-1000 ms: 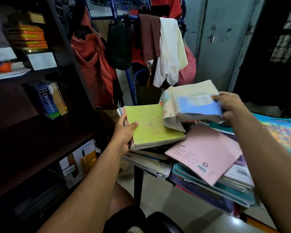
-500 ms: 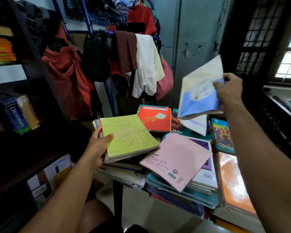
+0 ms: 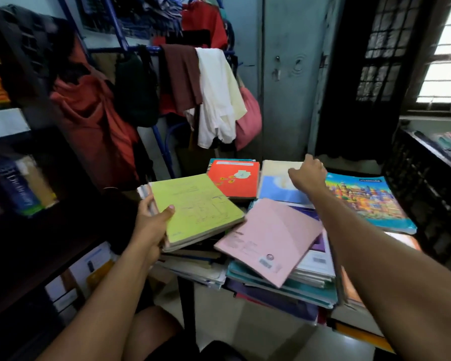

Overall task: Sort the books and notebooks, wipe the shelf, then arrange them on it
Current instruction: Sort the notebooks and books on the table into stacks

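grey steel cupboard [image 3: 284,87] back | clothes rack [image 3: 193,82] | barred window [image 3: 445,58] rt, daylight

Lime-green notebook [image 3: 197,207]; pink notebook [image 3: 268,238]; red-orange book [image 3: 235,178].

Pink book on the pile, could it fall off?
It might. The pink book lies crooked and sticks out past the stack's front edge, under the reaching right arm, so a bump could slide it off. The left hand grips the green notebook bundle by one corner; it could slip.

Dim, window [image 3: 443,61] glare, blurred warped edges
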The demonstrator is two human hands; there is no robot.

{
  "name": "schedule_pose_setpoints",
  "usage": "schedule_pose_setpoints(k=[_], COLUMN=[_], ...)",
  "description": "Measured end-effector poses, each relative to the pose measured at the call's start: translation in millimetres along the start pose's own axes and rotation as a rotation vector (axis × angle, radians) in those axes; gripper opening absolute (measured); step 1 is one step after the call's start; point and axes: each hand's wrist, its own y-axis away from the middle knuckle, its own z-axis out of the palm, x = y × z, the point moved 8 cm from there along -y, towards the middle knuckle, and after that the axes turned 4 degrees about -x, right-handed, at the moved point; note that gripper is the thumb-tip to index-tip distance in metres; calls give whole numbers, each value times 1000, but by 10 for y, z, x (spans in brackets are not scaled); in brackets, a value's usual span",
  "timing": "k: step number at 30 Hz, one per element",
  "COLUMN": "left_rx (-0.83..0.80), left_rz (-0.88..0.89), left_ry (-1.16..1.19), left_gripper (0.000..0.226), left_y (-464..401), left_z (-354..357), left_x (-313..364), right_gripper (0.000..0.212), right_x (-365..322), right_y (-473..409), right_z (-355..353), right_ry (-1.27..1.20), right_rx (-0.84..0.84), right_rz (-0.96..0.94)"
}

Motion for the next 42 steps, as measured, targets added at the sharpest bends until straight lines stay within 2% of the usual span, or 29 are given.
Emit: schedule_pose_setpoints(k=[1, 3, 5, 7, 9, 11, 12, 15, 17, 19, 23, 26, 29, 34, 37, 42], left_rx=[4, 50, 68, 42, -22, -71, -96, -161, -152, -212, -401, -464, -513, -506, -429, -388], left_rz=[27, 64, 102, 170, 221, 285, 319, 390, 356, 271, 65, 73, 74, -10, -11, -88], left_ry=[2, 35, 112, 166, 209, 212, 196, 178, 133, 110, 73, -1, -47, -35, -38, -9], left_gripper=[56, 58, 63, 65, 66, 64, 60, 46, 50, 47, 26, 17, 21, 24, 20, 18], left_y=[47, 138, 225, 289, 366, 469, 502, 737, 874, 980, 1232, 1295, 1265, 1171, 1096, 1024], left_z=[49, -21, -34, -73, -14, 3, 31, 259, 449, 694, 1288, 1587, 1807, 1975, 1932, 1884], left_x=[22, 108, 232, 407, 636, 946, 1073, 1470, 1556, 1526, 1313, 1161, 1022, 819, 758, 555], right_gripper=[60, 59, 78, 90, 70, 36, 26, 37, 40, 37, 36, 47, 47, 34, 31, 32], right_x=[-213, -775, -1158, -1441, -1631, -1790, -1807, -1719, -1448, -1071, -277, 208, 512, 772, 897, 1499], right_y=[71, 400, 780, 1081, 1204, 1269, 1273, 1270, 1268, 1295, 1389, 1474, 1488, 1340, 1217, 794], right_z=[39, 293, 574, 780, 801, 588, 457, 88, -92, -245, -543, -557, -592, -553, -505, -830], right_ry=[-6, -97, -137, -218, -424, -647, -735, -905, -961, -1055, -1203, -1260, -1332, -1323, -1230, -1195], right_rx=[-46, -249, -478, -616, -695, -685, -668, -625, -576, -533, -449, -453, -503, -523, -489, -178], right_rz=[-87, -251, -310, -304, -299, -286, -279, -281, -233, -144, -22, 89, 164, 172, 196, 243])
